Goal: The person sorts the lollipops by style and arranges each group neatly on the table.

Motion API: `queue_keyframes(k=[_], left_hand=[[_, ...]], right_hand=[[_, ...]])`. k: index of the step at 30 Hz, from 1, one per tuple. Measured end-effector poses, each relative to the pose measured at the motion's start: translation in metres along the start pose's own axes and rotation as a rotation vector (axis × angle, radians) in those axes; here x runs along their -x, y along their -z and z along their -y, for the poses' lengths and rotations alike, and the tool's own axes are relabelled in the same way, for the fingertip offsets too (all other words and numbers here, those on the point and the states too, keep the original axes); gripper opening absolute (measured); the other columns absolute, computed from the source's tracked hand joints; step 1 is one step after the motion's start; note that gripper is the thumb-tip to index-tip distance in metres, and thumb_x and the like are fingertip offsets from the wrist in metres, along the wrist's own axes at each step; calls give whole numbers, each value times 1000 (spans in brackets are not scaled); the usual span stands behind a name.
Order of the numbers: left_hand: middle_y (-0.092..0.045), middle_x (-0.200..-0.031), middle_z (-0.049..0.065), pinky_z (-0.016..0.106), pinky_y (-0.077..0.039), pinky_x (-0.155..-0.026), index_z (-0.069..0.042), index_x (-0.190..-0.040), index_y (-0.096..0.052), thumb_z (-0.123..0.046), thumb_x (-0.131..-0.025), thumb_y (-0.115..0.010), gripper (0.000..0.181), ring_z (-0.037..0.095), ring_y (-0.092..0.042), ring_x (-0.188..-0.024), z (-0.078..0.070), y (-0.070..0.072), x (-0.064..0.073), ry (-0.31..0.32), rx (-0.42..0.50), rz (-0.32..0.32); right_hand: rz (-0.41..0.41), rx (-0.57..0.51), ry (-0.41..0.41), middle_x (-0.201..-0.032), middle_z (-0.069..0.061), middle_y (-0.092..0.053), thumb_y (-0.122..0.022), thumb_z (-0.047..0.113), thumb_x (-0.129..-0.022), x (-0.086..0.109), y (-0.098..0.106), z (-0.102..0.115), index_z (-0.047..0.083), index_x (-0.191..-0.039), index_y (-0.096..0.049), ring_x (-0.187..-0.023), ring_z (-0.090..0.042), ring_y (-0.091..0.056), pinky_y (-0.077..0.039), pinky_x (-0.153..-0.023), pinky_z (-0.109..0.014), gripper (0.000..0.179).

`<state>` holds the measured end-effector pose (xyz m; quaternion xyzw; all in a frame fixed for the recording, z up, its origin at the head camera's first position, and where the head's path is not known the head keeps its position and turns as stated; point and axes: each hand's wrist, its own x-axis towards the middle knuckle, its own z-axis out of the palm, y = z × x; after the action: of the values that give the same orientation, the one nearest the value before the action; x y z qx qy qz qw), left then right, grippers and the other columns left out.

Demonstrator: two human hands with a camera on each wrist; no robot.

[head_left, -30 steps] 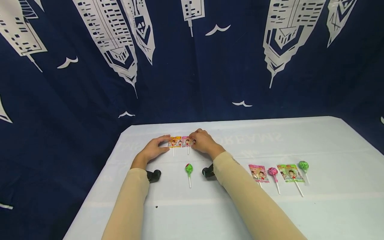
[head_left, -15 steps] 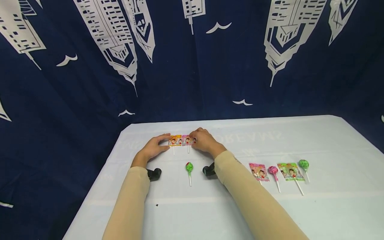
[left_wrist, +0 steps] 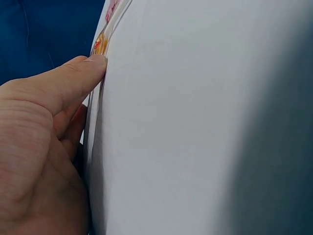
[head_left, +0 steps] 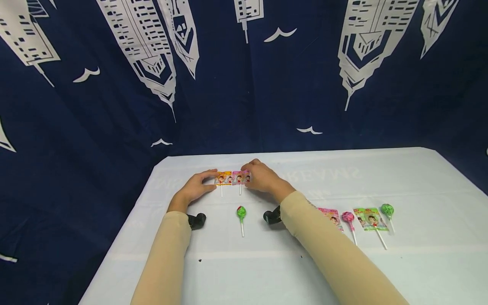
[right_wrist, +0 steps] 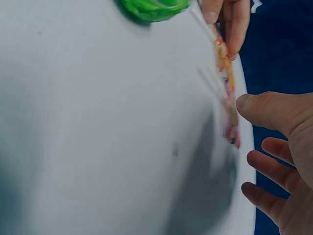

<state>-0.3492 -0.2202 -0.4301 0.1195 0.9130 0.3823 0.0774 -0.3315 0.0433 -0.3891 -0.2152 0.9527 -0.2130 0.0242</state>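
Observation:
At the far side of the table, my left hand [head_left: 193, 189] holds the left edge of a lollipop in an orange wrapper [head_left: 224, 178] between thumb and fingers. Right beside it lies a lollipop in a pink wrapper [head_left: 239, 177], both sticks pointing towards me. My right hand [head_left: 264, 176] is at the pink wrapper's right end. In the right wrist view its thumb and fingers [right_wrist: 266, 161] are spread, with nothing between them. Closer to me, a green-and-red ball lollipop [head_left: 241, 212] lies between my forearms.
On the right of the white table [head_left: 244, 271] lie a pink-wrapped lollipop [head_left: 334, 217] partly behind my right sleeve, a pink ball lollipop [head_left: 347, 217], a green-wrapped lollipop [head_left: 371, 218] and a green ball lollipop [head_left: 387, 210]. A dark blue printed cloth [head_left: 244, 106] hangs behind.
My right hand has loosened from the pink-wrapped lollipop and shifted slightly right, showing more of the wrapper. The right sleeve now covers more of the pink packet on the right. My left hand stays put.

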Motion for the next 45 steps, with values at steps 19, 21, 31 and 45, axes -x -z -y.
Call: queue_keyframes(k=[19,21,31,45], left_hand=[[-38,-161,-4,52,-17,-126,-19,-141,-57,-14,-94,-68,49,28,-24,-154,3,1,1,24,-13,16],[-38,-161,-3,52,-17,-126,-19,-142,-57,-15,-94,-67,49,28,-24,-154,3,1,0,17,-19,14],[-37,-162,-4,51,-17,-126,-20,-143,-56,-14,-95,-66,50,27,-23,-155,0,2,-1,25,-6,15],[-38,-161,-5,50,-16,-126,-21,-142,-57,-14,-94,-67,49,25,-23,-155,0,0,-1,38,3,7]], right_hand=[[-246,0,4,-139,-8,-55,-70,25,-91,85,62,-10,18,-135,-59,-120,-27,-61,-55,-86,-48,45],[-264,-6,13,-138,-8,-55,-70,24,-91,97,66,-15,17,-135,-59,-119,-27,-61,-55,-85,-49,45],[-298,-8,30,-139,-6,-55,-69,21,-92,149,76,-46,17,-133,-59,-118,-29,-61,-53,-88,-53,43],[-174,-20,85,-142,-9,-53,-80,23,-85,204,70,-89,17,-137,-56,-131,-36,-50,-45,-101,-63,58]])
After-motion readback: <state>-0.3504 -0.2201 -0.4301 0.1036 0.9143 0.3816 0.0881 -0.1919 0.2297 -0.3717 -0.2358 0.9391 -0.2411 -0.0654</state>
